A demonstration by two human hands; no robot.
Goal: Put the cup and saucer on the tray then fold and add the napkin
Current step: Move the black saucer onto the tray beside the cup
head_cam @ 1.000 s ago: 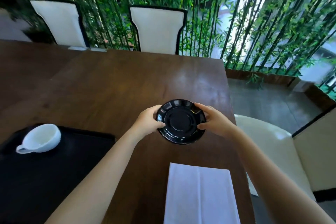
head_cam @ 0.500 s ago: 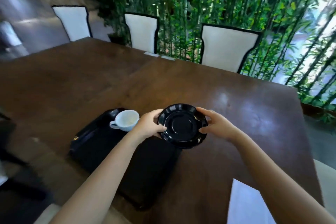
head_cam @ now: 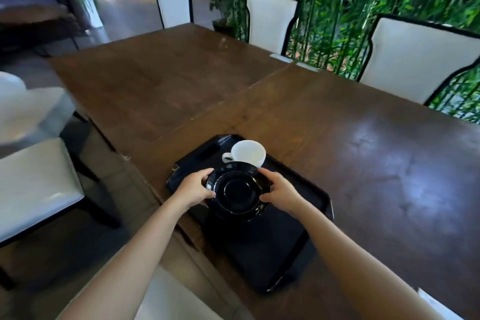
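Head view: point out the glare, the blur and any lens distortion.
Head view: pale glare patches sit on the table to the right; the left edge is smeared, blurring the chair there; the wide lens bends the table edges and stretches both forearms; the saucer and cup stay fairly sharp.

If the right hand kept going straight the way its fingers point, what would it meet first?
The right hand grips the black saucer, fingers pointing forward and left. Past the saucer rim, the white cup on the tray probably comes first, though depth is hard to judge.
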